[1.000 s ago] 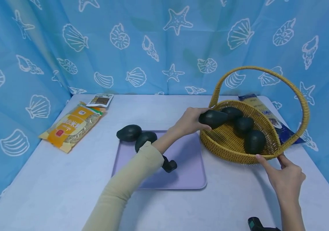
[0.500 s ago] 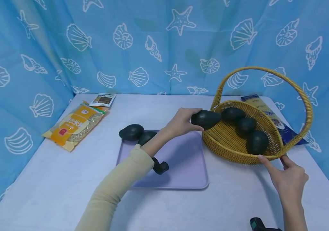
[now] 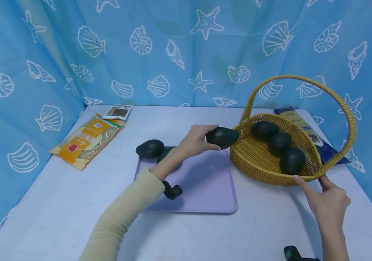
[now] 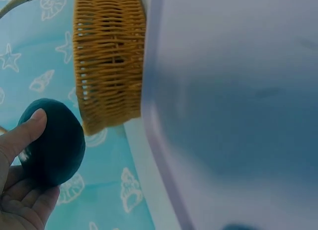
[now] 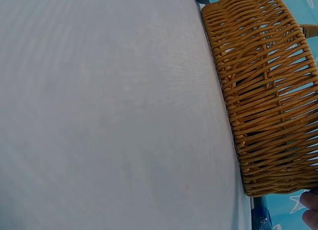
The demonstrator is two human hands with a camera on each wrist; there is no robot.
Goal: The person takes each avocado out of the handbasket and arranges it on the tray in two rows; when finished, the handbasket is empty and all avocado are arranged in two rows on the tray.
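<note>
My left hand (image 3: pixel 196 140) grips a dark green avocado (image 3: pixel 223 137) by one end, thumb on one side and fingers on the other. In the head view that avocado overlaps the left rim of a yellow wicker basket (image 3: pixel 254 173); the left wrist view shows the avocado (image 4: pixel 53 143) beside the basket's woven side (image 4: pixel 108 61). Three more avocados (image 3: pixel 292 161) lie inside the basket. At its front right rim, my right hand (image 3: pixel 330 201) holds the basket. Two avocados (image 3: pixel 150 149) lie at the back left of a lilac tray (image 3: pixel 210 192), one partly hidden by my left arm.
A bag of grain (image 3: pixel 86 141) and a small white sachet (image 3: pixel 118 112) lie at the back left of the white table (image 3: pixel 58 210). Behind the basket is a blue and yellow packet (image 3: pixel 306 128). A blue shell-patterned curtain (image 3: pixel 186 54) closes off the back and sides.
My left hand has moved left with the avocado, from over the basket to its left rim above the tray's back right corner. The right hand keeps its hold on the basket.
</note>
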